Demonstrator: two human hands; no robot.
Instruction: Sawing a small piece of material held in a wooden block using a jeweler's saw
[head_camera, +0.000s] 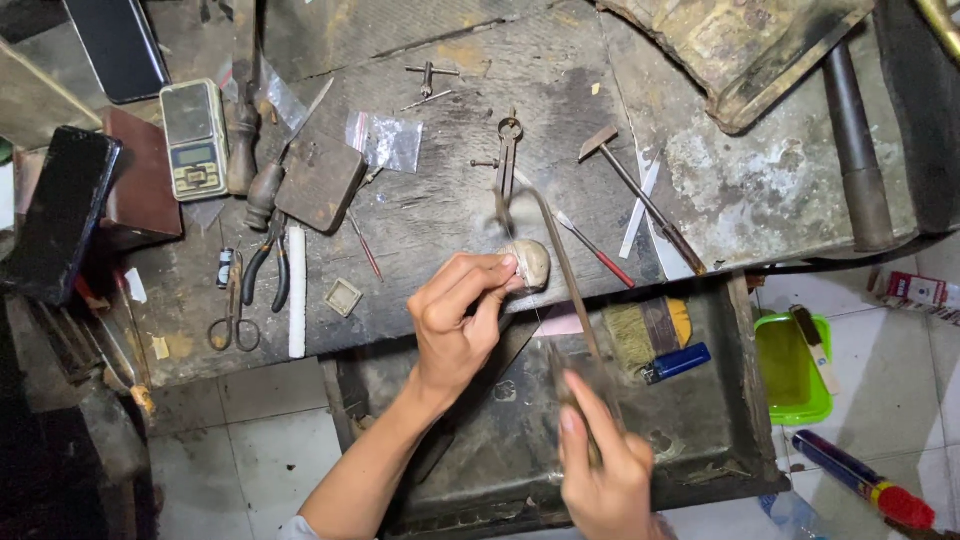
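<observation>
Head view: centre frame, the left hand (455, 320) pinches a small pale stone (527, 263) against the edge of the worn tabletop (440, 215). Lower centre, the right hand (603, 470) has its grip wrapped round the handle of a thin-framed saw (560, 270), blurred, its frame beside the stone. Scissors (233, 320) and pliers (268, 265) lie at left.

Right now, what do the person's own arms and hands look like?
Both are bare: no gloves, rings or watch show. The left hand runs into a long bare forearm with a bit of white sleeve at the bottom edge. The right hand is motion-blurred and cut off at the wrist.
</observation>
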